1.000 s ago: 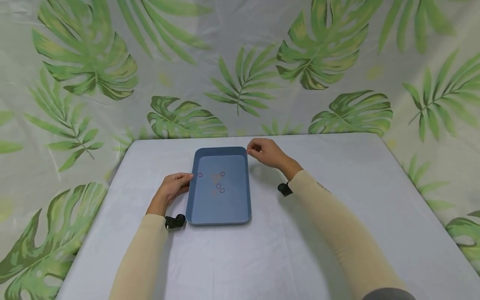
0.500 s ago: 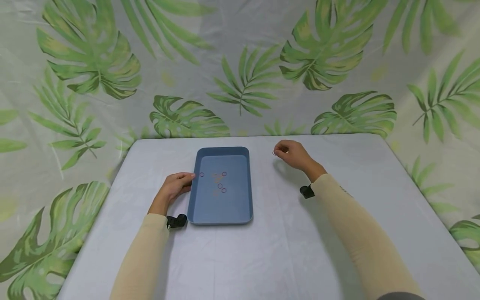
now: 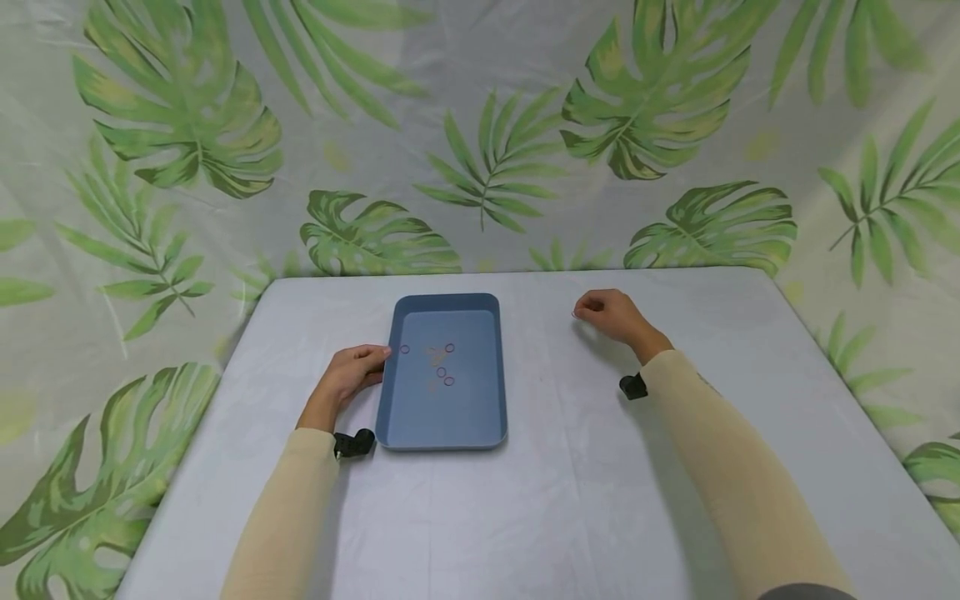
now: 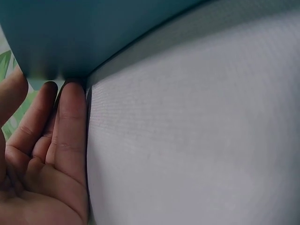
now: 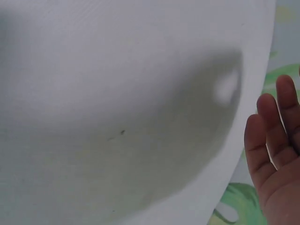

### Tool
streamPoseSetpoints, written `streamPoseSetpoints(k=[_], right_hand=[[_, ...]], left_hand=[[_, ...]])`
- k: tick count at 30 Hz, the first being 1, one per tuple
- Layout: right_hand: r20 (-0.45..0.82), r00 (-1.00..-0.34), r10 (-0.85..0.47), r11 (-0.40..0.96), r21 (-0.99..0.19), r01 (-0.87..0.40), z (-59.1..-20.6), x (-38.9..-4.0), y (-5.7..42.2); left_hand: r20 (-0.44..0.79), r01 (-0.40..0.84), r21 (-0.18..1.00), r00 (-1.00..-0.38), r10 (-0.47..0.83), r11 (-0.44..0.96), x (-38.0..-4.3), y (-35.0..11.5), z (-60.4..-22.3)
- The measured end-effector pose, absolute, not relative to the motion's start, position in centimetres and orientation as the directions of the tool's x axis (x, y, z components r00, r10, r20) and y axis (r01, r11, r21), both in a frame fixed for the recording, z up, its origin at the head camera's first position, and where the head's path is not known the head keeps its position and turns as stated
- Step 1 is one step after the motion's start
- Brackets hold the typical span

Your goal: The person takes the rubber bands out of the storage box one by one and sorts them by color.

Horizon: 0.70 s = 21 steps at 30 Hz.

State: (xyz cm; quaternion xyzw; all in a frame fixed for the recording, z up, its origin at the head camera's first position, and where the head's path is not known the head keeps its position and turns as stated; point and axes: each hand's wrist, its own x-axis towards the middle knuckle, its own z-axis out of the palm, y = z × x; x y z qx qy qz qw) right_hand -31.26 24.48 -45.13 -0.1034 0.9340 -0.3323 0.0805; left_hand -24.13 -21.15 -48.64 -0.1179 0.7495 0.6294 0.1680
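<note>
A blue rectangular tray (image 3: 442, 421) lies on the white table. My left hand (image 3: 348, 372) holds its left rim, thumb at the edge; in the left wrist view the fingers (image 4: 71, 122) reach up to the outer wall. Several thin red rubber bands (image 3: 449, 382) lie spread inside the tray, around a small cluster of pale orange bands (image 3: 436, 357). To the right of the tray, above the cloth, my right hand (image 3: 615, 317) pinches a small thin red rubber band (image 3: 574, 314) between thumb and index finger. The right wrist view shows the other fingers extended, but not the pinch.
A white cloth covers the table (image 3: 540, 500), which ends at a far edge just behind the tray. Beyond it hangs a leaf-patterned curtain (image 3: 525, 183). Black wrist cameras sit under both wrists, the left one (image 3: 355, 443) close to the tray's corner.
From the tray's upper right corner, my right hand has moved right over the table, carrying the red rubber band, and dropped slightly. The left hand stays at the tray's rim.
</note>
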Motion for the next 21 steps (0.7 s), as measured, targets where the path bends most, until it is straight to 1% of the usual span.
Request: streamPoseSetpoints(k=[6,15,21], right_hand=[[-0.07,-0.968,-0.241,0.781,-0.606,-0.15,-45.7,-31.3,24.9],[-0.067,-0.975,-0.213,0.844,-0.516,-0.149,-47.3,-31.5,25.3],[0.018,-0.969,-0.245,0.853,-0.471,-0.225,-47.9,-31.6,25.0]], left_hand=[[-0.404,-0.393,0.902,-0.914,0.028,0.18,-24.1,-21.1,-48.7],[-0.394,-0.383,0.906,-0.919,0.026,0.181,-24.2,-21.0,-49.0],[-0.39,-0.379,0.908,-0.921,0.026,0.178,-24.2,-21.1,-48.9]])
